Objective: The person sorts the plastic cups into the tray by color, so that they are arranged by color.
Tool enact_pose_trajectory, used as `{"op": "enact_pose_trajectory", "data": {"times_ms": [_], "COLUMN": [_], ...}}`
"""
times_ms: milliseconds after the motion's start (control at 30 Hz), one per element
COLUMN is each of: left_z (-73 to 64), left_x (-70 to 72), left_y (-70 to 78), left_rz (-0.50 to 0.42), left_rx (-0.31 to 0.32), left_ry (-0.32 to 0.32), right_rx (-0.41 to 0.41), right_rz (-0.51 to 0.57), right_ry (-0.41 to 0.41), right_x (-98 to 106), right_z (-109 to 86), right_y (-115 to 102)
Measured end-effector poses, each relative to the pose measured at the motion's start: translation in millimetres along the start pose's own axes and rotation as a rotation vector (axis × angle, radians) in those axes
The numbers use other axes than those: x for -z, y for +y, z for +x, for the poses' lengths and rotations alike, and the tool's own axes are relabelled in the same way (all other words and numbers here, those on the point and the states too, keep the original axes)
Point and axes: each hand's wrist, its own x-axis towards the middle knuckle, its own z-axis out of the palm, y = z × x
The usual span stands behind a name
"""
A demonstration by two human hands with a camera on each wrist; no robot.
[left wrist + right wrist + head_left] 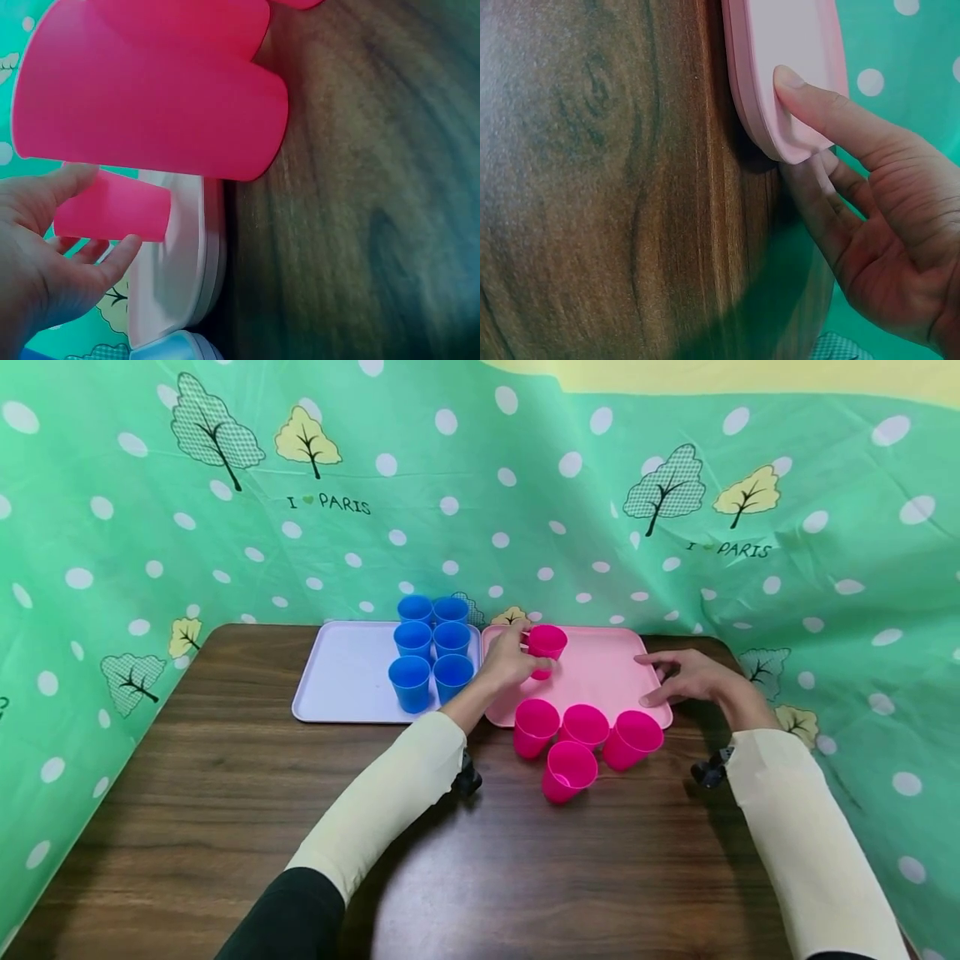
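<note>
While L hand (pixel 510 658) has fingers round a pink cup (pixel 548 642) at pink tray (pixel 600 672)'s 10 o'clock, R hand (pixel 696 678) grips tray edge, 3 o'clock. Prob. placing step; next: seat cup, let go, fetch 4 others (pixel 584 727), 6 o'clock.

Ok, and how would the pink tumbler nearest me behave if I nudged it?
The nearest pink tumbler narrows toward its base, so it might tip easily. Its thin rim suggests it's light. Pushed forward, it would probably bump the pink tumblers behind it.
</note>
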Motion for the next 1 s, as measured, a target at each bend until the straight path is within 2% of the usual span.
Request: {"op": "enact_pose_trajectory", "data": {"times_ms": [67,200,300,533,767,1000], "left_z": [19.5,34.2,39.3,35.5,35.3,33.1], "left_x": [-7.0,-13.6,-18.3,-22.5,-23.6,-20.1], "left_y": [-13.3,-21.6,-22.1,-13.8,-9.5,-2.0], "left_rz": [0.009,0.0,-0.005,0.038,0.079,0.133], "left_rx": [0.006,0.001,0.003,-0.005,0.018,0.047], "left_ry": [0.012,0.033,0.047,0.056,0.069,0.034], "right_rx": [0.005,0.008,0.007,0.009,0.001,0.004], "right_rz": [-0.006,-0.005,0.005,0.003,-0.018,-0.029], "right_ry": [0.003,0.003,-0.001,0.0,0.0,0.005], "right_x": [0,1,1,2,1,1], "right_z": [0.3,0.1,-0.6,-1.9,-2.1,-3.8], "right_y": [0,0,1,1,-2,-3]}}
